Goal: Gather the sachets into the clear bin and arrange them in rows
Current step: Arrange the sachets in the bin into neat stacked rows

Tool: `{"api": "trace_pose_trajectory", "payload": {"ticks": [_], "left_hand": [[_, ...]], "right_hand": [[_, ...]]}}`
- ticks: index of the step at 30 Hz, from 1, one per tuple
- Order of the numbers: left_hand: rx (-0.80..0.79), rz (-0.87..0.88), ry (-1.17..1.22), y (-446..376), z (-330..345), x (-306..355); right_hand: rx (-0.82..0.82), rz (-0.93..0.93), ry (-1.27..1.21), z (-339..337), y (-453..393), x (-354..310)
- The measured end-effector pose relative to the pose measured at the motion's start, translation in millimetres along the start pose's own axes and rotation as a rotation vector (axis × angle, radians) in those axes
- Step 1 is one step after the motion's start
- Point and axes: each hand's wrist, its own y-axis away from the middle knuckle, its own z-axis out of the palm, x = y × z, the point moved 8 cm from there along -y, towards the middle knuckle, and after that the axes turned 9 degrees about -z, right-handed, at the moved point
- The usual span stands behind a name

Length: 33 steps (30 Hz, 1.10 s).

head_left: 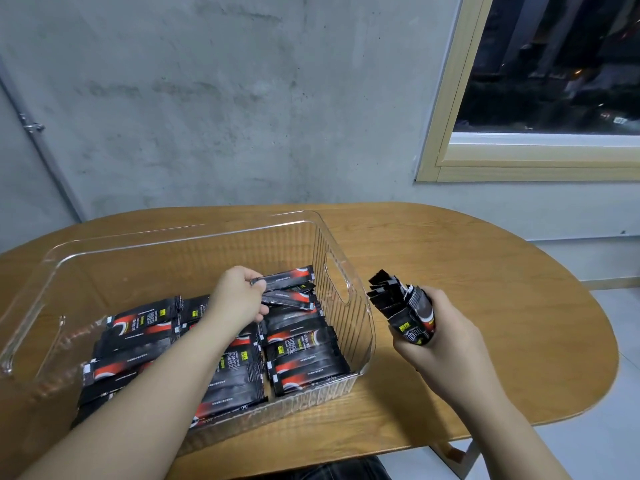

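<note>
A clear ribbed bin (349,271) stands on the wooden table, its near half filled with black-and-red sachets (304,362) lying flat in rows. My left hand (239,296) is inside the bin and pinches the end of one sachet (287,276) at the far right of the rows. My right hand (433,337) is outside the bin, just right of its wall, and grips an upright bundle of sachets (405,306) whose tops fan out above my fingers.
The oval wooden table (485,278) runs to a grey concrete wall at the back. The far half of the bin holds nothing. A window with a pale wooden frame (450,147) is at the upper right. Grey floor shows past the table's right edge.
</note>
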Motion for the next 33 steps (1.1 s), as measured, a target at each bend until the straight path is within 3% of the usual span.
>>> {"api": "trace_pose_trajectory", "payload": {"ticks": [8, 15, 19, 23, 27, 33], "left_hand": [[-0.04, 0.099, -0.465, 12, 11, 2], [0.059, 0.169, -0.429, 1, -4, 9], [0.003, 0.159, -0.561, -5, 5, -1], [0.129, 0.33, -0.842, 6, 9, 12], [-0.013, 0.518, -1.007, 10, 33, 21], [-0.087, 0.567, -1.075, 6, 47, 19]], "right_hand": [[-0.012, -0.001, 0.018, 5, -1, 3], [-0.005, -0.001, 0.022, 6, 0, 5], [0.003, -0.006, 0.02, 6, 1, 5], [-0.007, -0.007, 0.026, 7, 0, 6], [0.001, -0.013, 0.027, 8, 0, 6], [-0.001, -0.02, 0.036, 8, 1, 7]]}}
